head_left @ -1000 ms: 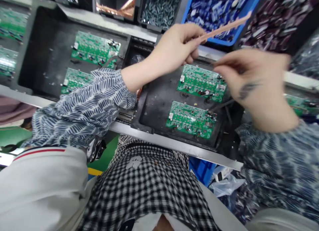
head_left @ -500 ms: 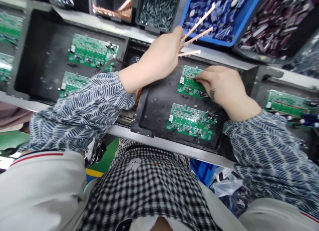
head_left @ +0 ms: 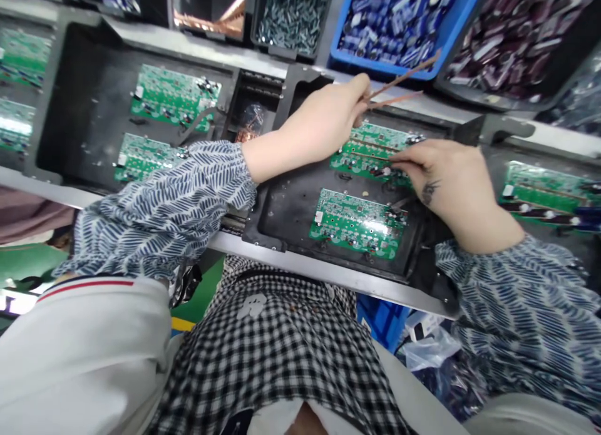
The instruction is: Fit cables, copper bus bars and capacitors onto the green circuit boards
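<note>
My left hand (head_left: pixel 328 117) is closed around thin copper strips (head_left: pixel 406 78), which stick out to the right; two show. Below it lies the upper green circuit board (head_left: pixel 345 163) in a black tray (head_left: pixel 291 216). Long copper strips cross this board from left to right. At the right end of the lower copper strip (head_left: pixel 370 158), my right hand (head_left: pixel 451 184) has thumb and forefinger pinched on it. The lower green circuit board (head_left: pixel 357 225) lies in the same tray, with no copper strip on it.
Behind the tray stand a blue bin (head_left: pixel 338 53) of blue cylindrical parts, a bin of dark red parts (head_left: pixel 507 47) and a bin of small grey metal parts (head_left: pixel 293 15). Neighbouring trays hold more boards (head_left: pixel 176 94) at left and a board (head_left: pixel 544 188) at right.
My left hand has moved right, and fewer strips show in it, two instead of three. The right hand has shifted right and slightly down; copper strips now show across the upper board.
</note>
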`<state>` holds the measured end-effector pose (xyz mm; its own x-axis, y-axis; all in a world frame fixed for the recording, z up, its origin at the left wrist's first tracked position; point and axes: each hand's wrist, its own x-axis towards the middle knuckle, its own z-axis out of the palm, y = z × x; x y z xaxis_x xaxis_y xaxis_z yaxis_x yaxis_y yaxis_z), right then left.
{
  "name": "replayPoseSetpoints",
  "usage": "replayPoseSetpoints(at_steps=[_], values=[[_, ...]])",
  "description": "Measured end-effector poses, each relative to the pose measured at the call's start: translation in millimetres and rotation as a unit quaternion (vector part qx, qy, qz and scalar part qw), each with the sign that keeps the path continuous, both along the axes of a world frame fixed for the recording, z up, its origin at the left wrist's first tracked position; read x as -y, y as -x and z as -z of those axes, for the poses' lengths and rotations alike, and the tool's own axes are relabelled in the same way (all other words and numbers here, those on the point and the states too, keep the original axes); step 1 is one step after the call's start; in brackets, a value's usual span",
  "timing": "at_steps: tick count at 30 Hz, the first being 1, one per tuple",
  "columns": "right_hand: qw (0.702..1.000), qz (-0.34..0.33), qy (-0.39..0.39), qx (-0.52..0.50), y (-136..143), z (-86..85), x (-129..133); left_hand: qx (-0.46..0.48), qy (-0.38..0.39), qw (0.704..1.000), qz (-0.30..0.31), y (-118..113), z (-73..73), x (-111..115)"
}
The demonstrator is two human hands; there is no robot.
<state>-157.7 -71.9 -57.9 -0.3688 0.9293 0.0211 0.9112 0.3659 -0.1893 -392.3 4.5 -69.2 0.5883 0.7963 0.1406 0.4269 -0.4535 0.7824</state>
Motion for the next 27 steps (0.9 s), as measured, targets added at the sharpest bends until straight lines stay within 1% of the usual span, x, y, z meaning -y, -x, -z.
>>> replayPoseSetpoints(at_steps=[2,4,7,10,16,20,21,22,24,25,27], values=[[1.0,-0.004,0.002,0.001,-6,7.3,2,0.051,0.05,0.997,-0.011,1,3.1,-5],[1.0,-0.006,-0.008,0.005,-6,10.9,3,0.081,0.077,0.994,-0.022,0,3.4,-6],[0.999,-0.014,-0.03,-0.005,-4,12.5,3,0.108,0.109,0.988,-0.026,-1,2.0,-3],[0.999,-0.025,-0.036,-0.015,-4,14.5,1,0.126,0.138,0.982,-0.028,-1,1.8,0],[0.999,-0.043,-0.018,-0.009,-5,18.4,-2,0.142,0.161,0.976,-0.038,1,2.3,2],[0.999,-0.042,0.023,-0.008,0,11.7,-2,0.161,0.212,0.962,-0.059,1,-0.7,3],[0.999,-0.039,0.029,-0.022,2,9.2,-3,0.169,0.228,0.957,-0.061,-1,-2.6,5],[0.997,-0.024,0.029,-0.062,5,6.6,-3,0.177,0.247,0.951,-0.062,-2,-5.0,8],[0.982,0.028,0.014,-0.184,13,1.6,-5,0.194,0.308,0.93,-0.059,-8,-11.7,16],[0.967,0.056,0.009,-0.25,17,-0.8,-5,0.204,0.35,0.913,-0.051,-12,-15.8,21],[0.927,0.094,0.018,-0.363,25,-6.2,-5,0.229,0.439,0.869,-0.017,-17,-24.2,33]])
